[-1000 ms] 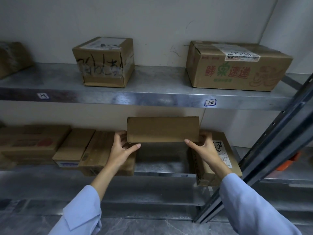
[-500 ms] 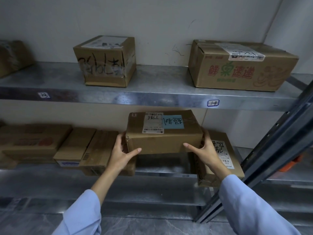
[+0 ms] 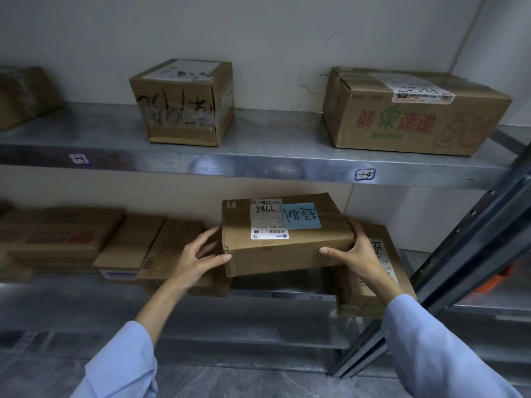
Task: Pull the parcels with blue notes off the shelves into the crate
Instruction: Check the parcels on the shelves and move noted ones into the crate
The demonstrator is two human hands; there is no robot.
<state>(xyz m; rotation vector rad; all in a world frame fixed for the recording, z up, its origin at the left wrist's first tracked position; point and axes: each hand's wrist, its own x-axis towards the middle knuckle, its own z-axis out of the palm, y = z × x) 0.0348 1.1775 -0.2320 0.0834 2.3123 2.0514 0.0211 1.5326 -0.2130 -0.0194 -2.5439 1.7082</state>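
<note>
A flat brown cardboard parcel point(image 3: 287, 248) hangs in the air in front of the lower shelf point(image 3: 273, 293), tilted so its top faces me. On its top are a white shipping label and a blue note point(image 3: 301, 216) with handwriting. My left hand point(image 3: 198, 258) grips its left end, thumb on the front face. My right hand point(image 3: 359, 255) grips its right end the same way. No crate is in view.
The upper shelf point(image 3: 258, 162) carries a scribbled-on box point(image 3: 184, 104), a large printed box point(image 3: 413, 110) and a box at far left point(image 3: 23, 96). Several boxes point(image 3: 138, 248) lie on the lower shelf at left, another point(image 3: 370, 285) at right. A steel upright point(image 3: 459, 271) slants at right.
Both hands have pulled the parcel out from the lower shelf and tipped its top toward me, so the label and blue note came into sight.
</note>
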